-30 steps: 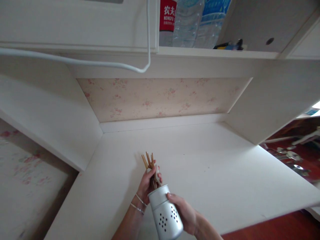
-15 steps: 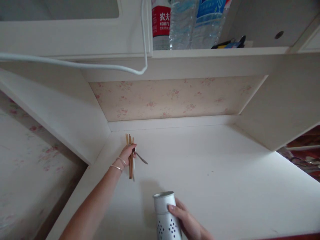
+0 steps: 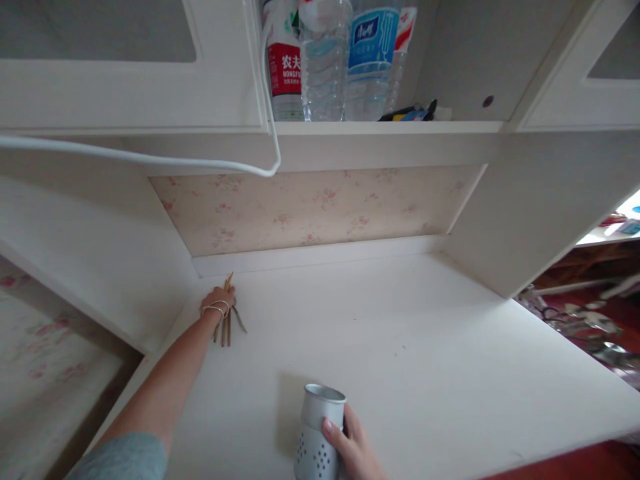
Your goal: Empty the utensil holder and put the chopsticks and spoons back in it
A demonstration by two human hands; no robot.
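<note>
My left hand [image 3: 218, 299] reaches to the far left corner of the white surface, its fingers closed around a bundle of chopsticks [image 3: 229, 331]. A thin, curved utensil [image 3: 241, 321] sticks out of the bundle to the right; its kind is partly hidden by the hand. Nearer to me, my right hand [image 3: 354, 443] grips a silver metal utensil holder [image 3: 316, 448] from its right side. The holder has groups of round holes in its wall and an open top, and stands slightly tilted. Its base is cut off by the picture's lower edge.
Above the white surface [image 3: 400, 373], several plastic bottles [image 3: 325, 73] stand on a cabinet shelf. A white cable [image 3: 190, 161] hangs across the cabinet front. Upright panels close in both sides, with flowered wallpaper [image 3: 320, 207] behind. Cluttered items [image 3: 595, 327] lie beyond the right edge.
My left hand has moved left and lower onto the surface with the chopsticks, which now fan out. The right hand still grips the holder. The view has shifted right and up.
</note>
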